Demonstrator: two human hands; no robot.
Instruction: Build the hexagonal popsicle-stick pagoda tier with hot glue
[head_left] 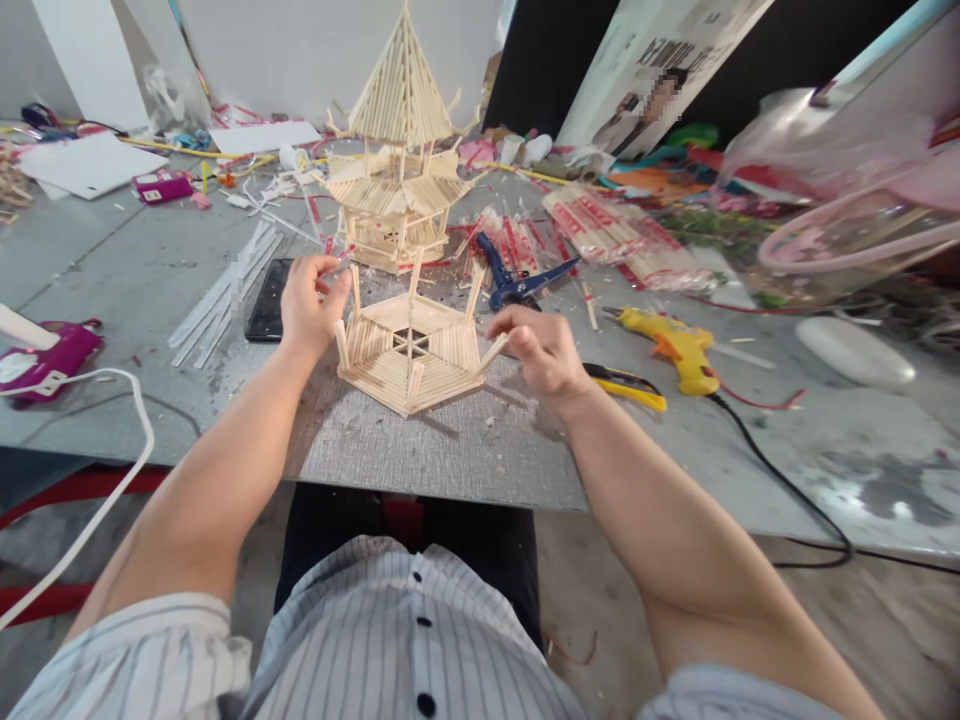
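A hexagonal roof-like piece made of wooden sticks (442, 375) sits on the table in front of me, with upright stick posts around its edge and a small opening at its centre. My left hand (313, 305) is beside its left posts, fingers loosely curled, with a gap between thumb and index finger. At the right, my right hand (538, 350) has thumb and index finger around the tip of an outward-leaning stick post (493, 353). Behind the piece stands a tiered stick pagoda (403, 190) with a pointed roof.
Blue cutting pliers (517, 285), a yellow glue gun (671, 345) and a yellow utility knife (626, 387) lie to the right. Packaged sticks (600, 225) are behind them. A phone (268, 300) and white strips (225, 295) lie left. The white cable (142, 430) hangs over the table's front edge.
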